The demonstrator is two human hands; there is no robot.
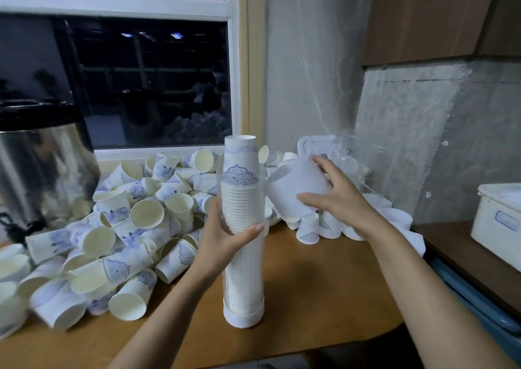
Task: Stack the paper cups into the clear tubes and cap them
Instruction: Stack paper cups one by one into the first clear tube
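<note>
- A clear tube [244, 273] is stood upright on the wooden tabletop [324, 284], its lower end seated in a white bottom cap [244, 316].
- The tube is filled with a stack of paper cups [240, 177], whose top cup rises above the tube's rim.
- The tube is gripped at mid-height by the left hand [222, 239], with the fingers [251, 232] curled round it.
- A white cap [293, 185] is held tilted by the right hand [338, 191], just right of the stack's top; it is clasped between thumb and curled fingers.
- Loose paper cups [112, 227] are heaped to the left, beside a steel urn [42, 165].
- A white lidded box [499, 222] is seen at far right.
</note>
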